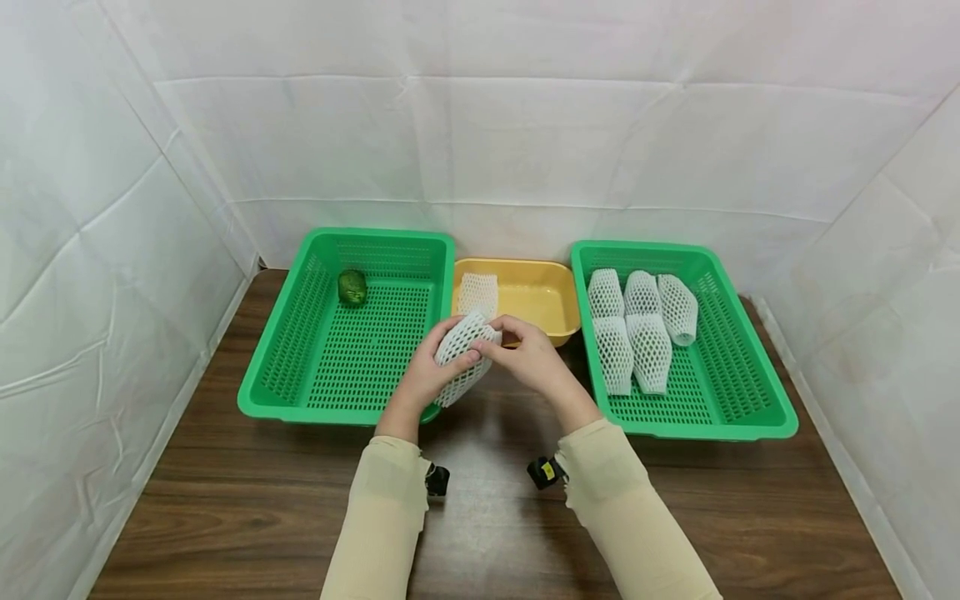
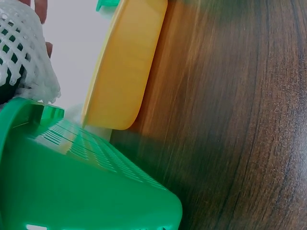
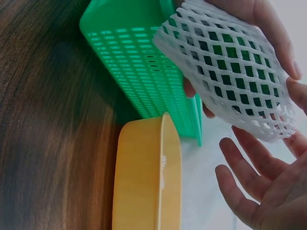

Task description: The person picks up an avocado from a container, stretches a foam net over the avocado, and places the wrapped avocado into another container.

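Note:
In the head view my left hand (image 1: 425, 371) grips a white foam net sleeve (image 1: 467, 354) round its side, thumb across the near face. A dark green fruit shows through the mesh in the right wrist view, inside the sleeve (image 3: 235, 72). My right hand (image 1: 528, 358) pinches the sleeve's upper right end between thumb and index finger; its other fingers (image 3: 242, 182) spread loosely apart below. Both hands are above the table, between two green baskets. Only the sleeve's end and a few fingertips appear in the left wrist view.
The left green basket (image 1: 307, 412) holds one dark green fruit (image 1: 352, 287). Behind my hands, a yellow tray (image 1: 536, 304) contains a white foam net (image 1: 478, 293). Several net-wrapped pieces (image 1: 648, 350) lie in the right green basket (image 1: 712, 432). White sheeting surrounds the wooden table (image 1: 495, 533).

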A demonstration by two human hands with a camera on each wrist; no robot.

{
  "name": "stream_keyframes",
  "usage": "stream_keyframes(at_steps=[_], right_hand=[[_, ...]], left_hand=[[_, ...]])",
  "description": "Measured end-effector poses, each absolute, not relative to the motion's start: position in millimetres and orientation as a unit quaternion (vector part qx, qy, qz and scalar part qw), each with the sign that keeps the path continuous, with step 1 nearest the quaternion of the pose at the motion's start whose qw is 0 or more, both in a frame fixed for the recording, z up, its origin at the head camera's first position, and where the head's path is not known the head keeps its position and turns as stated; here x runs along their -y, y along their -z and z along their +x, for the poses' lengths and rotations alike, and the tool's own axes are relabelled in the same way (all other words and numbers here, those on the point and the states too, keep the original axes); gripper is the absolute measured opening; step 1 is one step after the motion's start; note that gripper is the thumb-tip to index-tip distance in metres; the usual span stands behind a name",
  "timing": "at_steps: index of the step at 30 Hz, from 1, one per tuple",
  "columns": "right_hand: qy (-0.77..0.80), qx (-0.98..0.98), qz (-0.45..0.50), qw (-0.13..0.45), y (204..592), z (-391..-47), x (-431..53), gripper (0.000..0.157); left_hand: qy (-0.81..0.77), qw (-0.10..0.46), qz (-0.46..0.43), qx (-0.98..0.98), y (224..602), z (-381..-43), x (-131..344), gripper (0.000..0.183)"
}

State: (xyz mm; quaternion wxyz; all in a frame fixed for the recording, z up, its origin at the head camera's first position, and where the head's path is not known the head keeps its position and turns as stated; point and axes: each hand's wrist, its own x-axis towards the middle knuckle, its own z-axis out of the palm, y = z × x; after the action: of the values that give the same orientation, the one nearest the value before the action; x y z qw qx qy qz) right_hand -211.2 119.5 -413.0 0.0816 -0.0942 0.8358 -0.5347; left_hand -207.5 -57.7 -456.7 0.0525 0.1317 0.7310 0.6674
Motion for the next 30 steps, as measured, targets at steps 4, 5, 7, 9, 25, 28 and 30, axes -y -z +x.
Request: stream_keyframes(at_steps=[4,5,7,9,25,28,30], right_hand=[[0.533,-0.837,-0.098,0.077,415,-211,-119,0.024],[0.534,-0.836,-0.099,0.075,416,-211,-118,0.024],[0.538,-0.834,-0.101,0.070,417,-211,-118,0.025],[0.544,-0.831,-0.100,0.065,418,-211,-117,0.026],[0.668,-0.735,-0.047,0.102,429,-215,-120,0.070],[0.656,-0.738,-0.056,0.152,435,-214,-119,0.073],[0.652,-0.738,-0.060,0.163,436,-212,-117,0.074]], left_hand=[[-0.665,0.052,0.136,-0.733,455,-207,58,0.062],[-0.664,0.055,0.137,-0.733,451,-205,58,0.060],[-0.663,0.061,0.137,-0.734,443,-202,58,0.058],[-0.661,0.069,0.136,-0.734,433,-197,58,0.057],[-0.677,0.085,0.148,-0.716,440,-202,56,0.056],[-0.681,0.078,0.152,-0.712,453,-208,57,0.053],[-0.684,0.073,0.155,-0.709,459,-211,57,0.053]])
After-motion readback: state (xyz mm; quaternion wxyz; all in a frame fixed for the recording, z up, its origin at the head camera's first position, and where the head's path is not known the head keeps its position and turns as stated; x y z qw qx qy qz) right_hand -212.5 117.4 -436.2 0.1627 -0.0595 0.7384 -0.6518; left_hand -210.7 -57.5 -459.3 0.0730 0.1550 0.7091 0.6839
